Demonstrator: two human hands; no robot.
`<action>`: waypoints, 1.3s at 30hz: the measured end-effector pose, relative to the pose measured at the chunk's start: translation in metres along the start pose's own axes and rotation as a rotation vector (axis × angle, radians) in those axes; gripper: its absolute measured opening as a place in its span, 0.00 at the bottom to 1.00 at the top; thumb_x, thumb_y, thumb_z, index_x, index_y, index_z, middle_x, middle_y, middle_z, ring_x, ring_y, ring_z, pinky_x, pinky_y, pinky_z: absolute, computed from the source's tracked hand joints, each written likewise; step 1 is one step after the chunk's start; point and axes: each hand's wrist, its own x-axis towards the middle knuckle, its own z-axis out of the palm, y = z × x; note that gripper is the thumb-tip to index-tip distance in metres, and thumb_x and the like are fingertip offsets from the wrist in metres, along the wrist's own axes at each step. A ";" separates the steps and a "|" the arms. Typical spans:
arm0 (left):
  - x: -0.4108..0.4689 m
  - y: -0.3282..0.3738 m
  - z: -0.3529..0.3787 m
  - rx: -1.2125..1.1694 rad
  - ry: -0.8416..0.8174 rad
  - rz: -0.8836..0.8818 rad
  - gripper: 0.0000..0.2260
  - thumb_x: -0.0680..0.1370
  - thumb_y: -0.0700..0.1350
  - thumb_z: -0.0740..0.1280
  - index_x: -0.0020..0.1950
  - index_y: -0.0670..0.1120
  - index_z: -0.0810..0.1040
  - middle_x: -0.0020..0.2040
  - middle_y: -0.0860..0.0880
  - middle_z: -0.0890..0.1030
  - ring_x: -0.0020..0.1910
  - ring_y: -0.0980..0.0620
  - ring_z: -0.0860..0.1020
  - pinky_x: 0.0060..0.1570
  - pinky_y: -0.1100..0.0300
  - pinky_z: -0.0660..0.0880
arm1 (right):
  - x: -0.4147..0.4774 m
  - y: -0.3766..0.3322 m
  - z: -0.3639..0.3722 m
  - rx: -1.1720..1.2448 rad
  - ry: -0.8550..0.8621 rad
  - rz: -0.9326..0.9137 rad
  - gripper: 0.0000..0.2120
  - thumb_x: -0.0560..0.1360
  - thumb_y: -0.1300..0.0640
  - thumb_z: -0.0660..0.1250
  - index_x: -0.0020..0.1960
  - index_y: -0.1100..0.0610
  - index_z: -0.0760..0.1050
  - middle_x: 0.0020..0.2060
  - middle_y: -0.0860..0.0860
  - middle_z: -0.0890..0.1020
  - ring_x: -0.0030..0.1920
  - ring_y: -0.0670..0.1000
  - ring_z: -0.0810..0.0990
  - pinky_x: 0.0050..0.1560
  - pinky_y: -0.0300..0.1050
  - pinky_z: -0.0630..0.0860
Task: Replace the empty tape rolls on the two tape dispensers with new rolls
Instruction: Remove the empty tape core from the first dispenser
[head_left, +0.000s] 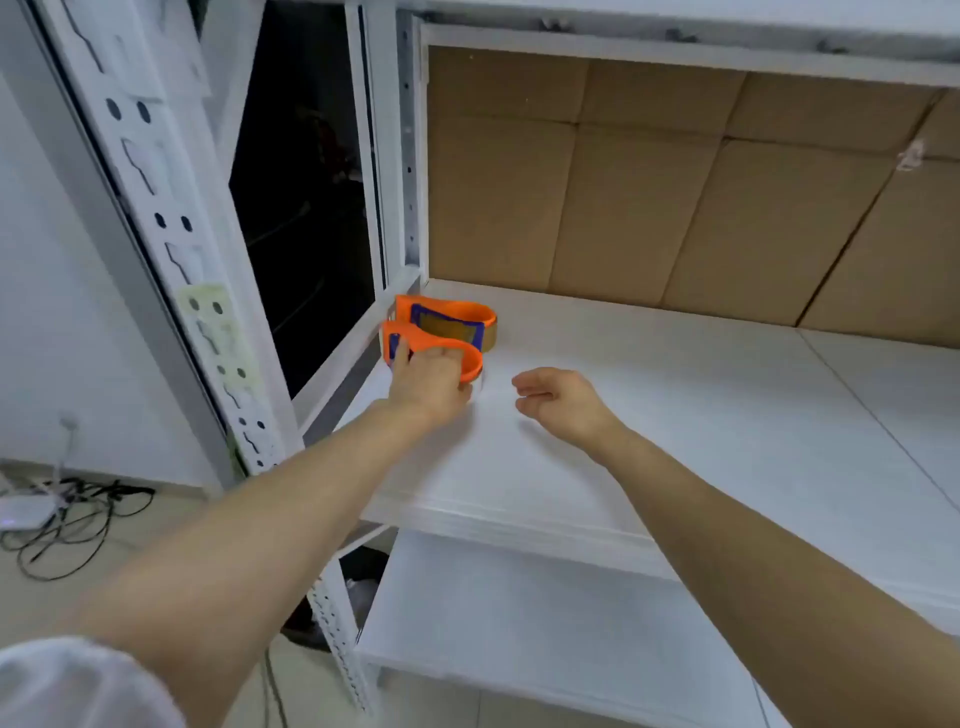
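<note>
Two orange tape dispensers stand side by side at the left end of a white shelf (675, 426). The far dispenser (452, 317) has a blue inner part and a brown roll in it. The near dispenser (441, 348) is partly covered by my left hand (431, 379), whose fingers curl over its orange band and grip it. What roll the near dispenser carries is hidden. My right hand (561, 402) hovers just above the shelf to the right of the dispensers, fingers loosely curled, holding nothing.
Brown cardboard panels (675, 197) line the shelf's back. A white perforated rack post (208, 312) and a dark window opening (306, 208) are to the left. A lower white shelf (519, 613) sits below. Cables and a white device (31, 512) lie on the floor at left.
</note>
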 end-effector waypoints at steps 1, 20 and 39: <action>0.005 -0.001 0.000 0.060 -0.041 0.008 0.10 0.78 0.48 0.58 0.53 0.46 0.75 0.54 0.46 0.80 0.61 0.42 0.73 0.72 0.43 0.52 | 0.007 0.001 0.002 0.030 0.003 0.015 0.17 0.75 0.63 0.63 0.64 0.60 0.73 0.61 0.56 0.78 0.61 0.53 0.76 0.62 0.43 0.72; 0.018 -0.008 -0.001 -0.339 -0.072 0.058 0.18 0.78 0.43 0.63 0.30 0.50 0.63 0.31 0.51 0.69 0.36 0.48 0.72 0.37 0.53 0.71 | 0.065 0.012 0.024 0.576 -0.046 0.243 0.10 0.77 0.58 0.62 0.55 0.62 0.75 0.56 0.62 0.80 0.57 0.56 0.80 0.59 0.47 0.76; 0.005 -0.027 -0.016 -1.208 -0.069 -0.145 0.12 0.73 0.40 0.71 0.55 0.50 0.77 0.53 0.49 0.82 0.51 0.52 0.80 0.50 0.61 0.78 | 0.079 -0.001 0.034 1.003 -0.266 0.073 0.17 0.76 0.58 0.63 0.65 0.59 0.71 0.60 0.58 0.79 0.57 0.58 0.79 0.57 0.54 0.78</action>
